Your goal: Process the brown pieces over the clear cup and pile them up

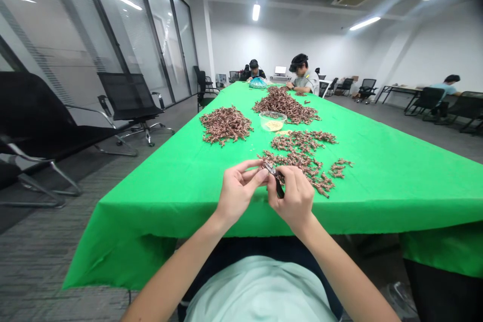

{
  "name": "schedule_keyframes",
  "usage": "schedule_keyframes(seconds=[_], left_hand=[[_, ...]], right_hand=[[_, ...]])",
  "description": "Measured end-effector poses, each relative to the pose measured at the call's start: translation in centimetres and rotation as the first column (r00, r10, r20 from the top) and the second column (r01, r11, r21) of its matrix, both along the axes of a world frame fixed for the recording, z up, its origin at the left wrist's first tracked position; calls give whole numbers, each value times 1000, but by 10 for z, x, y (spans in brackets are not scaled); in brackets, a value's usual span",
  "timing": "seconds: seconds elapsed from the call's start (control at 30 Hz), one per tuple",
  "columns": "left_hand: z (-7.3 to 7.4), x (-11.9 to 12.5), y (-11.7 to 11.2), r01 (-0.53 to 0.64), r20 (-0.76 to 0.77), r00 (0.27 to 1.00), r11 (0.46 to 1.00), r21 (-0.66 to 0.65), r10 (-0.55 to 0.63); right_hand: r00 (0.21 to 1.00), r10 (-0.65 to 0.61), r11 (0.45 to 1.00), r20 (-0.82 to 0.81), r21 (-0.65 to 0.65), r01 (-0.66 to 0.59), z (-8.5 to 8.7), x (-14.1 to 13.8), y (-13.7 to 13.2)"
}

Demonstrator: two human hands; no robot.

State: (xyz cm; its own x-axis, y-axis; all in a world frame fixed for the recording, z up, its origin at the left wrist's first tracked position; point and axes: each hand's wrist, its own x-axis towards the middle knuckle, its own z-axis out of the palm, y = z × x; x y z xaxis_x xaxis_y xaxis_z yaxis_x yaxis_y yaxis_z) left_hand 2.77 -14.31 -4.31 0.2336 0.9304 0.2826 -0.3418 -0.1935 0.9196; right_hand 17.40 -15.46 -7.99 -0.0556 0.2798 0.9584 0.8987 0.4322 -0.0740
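Note:
Close to the front of the green table, my right hand point(292, 192) is closed round nail clippers point(278, 181) with a shiny metal head and a dark lever. My left hand point(241, 186) is pinched at the clippers' jaws; a small piece seems to be between its fingertips, mostly hidden by them. Just behind my hands lies a loose spread of small brown knobbly pieces point(302, 161). A clear round bowl point(263, 122) with pale bits in it stands farther back.
A brown heap point(227, 125) lies left of the bowl, and a larger heap point(283, 103) lies behind it. Two people sit at the far end beside a blue-green bag point(257, 82). Black chairs point(128, 98) stand left of the green cloth point(169, 176).

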Motion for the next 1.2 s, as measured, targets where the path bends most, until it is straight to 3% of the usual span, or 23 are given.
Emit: schedule_keyframes(seconds=[0.5, 1.0, 1.2], left_hand=[[-2, -1, -1, 20, -28, 999, 1000, -22, -20], [-1, -6, 0, -27, -101, 994, 999, 46, 31], [2, -4, -3, -37, -68, 997, 999, 25, 39]], right_hand=[[998, -44, 998, 53, 36, 42, -2, 0, 0], [985, -87, 996, 147, 16, 86, 4, 1, -4], [998, 60, 998, 6, 8, -60, 6, 2, -4]])
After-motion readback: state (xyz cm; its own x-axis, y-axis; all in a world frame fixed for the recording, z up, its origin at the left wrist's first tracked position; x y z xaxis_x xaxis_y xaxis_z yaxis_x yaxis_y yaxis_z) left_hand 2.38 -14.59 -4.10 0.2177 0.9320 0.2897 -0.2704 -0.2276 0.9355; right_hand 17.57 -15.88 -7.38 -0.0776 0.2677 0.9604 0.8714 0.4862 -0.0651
